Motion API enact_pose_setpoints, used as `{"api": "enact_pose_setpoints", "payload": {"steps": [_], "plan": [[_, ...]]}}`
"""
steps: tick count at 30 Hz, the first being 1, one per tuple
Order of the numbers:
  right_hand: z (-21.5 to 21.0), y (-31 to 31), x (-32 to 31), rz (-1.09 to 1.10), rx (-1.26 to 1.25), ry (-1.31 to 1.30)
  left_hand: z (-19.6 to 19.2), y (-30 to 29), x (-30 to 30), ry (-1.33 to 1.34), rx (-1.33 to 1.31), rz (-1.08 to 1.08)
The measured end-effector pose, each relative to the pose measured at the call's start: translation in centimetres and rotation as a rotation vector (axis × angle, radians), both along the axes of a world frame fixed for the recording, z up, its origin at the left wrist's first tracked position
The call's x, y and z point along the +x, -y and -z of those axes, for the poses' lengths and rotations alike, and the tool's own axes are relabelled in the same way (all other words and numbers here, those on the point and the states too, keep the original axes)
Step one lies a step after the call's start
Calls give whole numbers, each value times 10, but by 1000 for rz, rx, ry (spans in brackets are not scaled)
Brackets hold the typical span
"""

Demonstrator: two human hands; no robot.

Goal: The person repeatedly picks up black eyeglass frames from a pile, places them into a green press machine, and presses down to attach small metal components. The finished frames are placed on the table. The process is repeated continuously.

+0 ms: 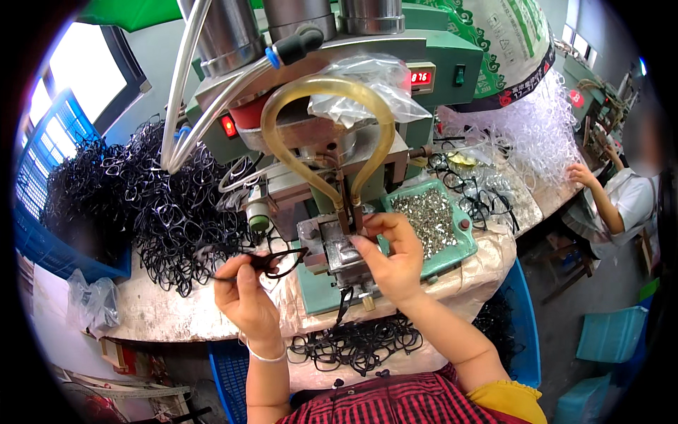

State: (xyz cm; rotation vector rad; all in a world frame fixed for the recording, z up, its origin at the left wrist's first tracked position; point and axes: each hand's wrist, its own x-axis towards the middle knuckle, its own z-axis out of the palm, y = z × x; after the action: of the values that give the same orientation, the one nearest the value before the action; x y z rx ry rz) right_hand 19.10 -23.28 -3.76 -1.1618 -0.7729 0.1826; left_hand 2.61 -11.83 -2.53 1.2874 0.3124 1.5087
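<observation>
Between the thumb and fingers of my left hand [247,300] is a black eyeglass frame [288,265], held left of the machine's metal fixture [339,249]. My right hand [395,258] reaches in from the right over that fixture. Its thumb and forefinger are brought together just below the two metal posts [349,218] under the looped yellowish hose [385,127]. Whatever sits between those fingertips is too small to make out. Beside my right hand lies a green tray [452,256] with many small metal pieces [427,219].
Tangled black eyeglass frames [176,205] heap at the left, spilling from a blue crate [42,233]. More black frames [357,345] lie at the near table edge. A pile of clear frames [522,120] and a seated co-worker [628,198] are at right. Air hoses [185,92] hang left.
</observation>
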Motion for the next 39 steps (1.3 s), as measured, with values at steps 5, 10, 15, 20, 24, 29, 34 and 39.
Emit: {"api": "enact_pose_setpoints", "payload": {"steps": [5,10,15,20,24,29,34,39], "plan": [[1,-8,-14,-61,188,-245,-42,-1,5,-84,419,7],[-2,-9,-25,-91,230,-384,-48,-10,20,-51,341,-4],[-28,22,-34,-52,16,-88,-58,16,16,-167,405,84],[-14,45,33,143,-335,250,-33,27,21,-497,1046,175],[45,71,98,565,-480,362,-28,26,27,-560,1095,232],[38,50,71,370,-760,951,-31,24,22,-611,1050,263],[55,45,102,465,-712,912,3,43,8,-539,890,90],[51,63,92,474,-630,519,47,-3,-10,-682,129,-246]]}}
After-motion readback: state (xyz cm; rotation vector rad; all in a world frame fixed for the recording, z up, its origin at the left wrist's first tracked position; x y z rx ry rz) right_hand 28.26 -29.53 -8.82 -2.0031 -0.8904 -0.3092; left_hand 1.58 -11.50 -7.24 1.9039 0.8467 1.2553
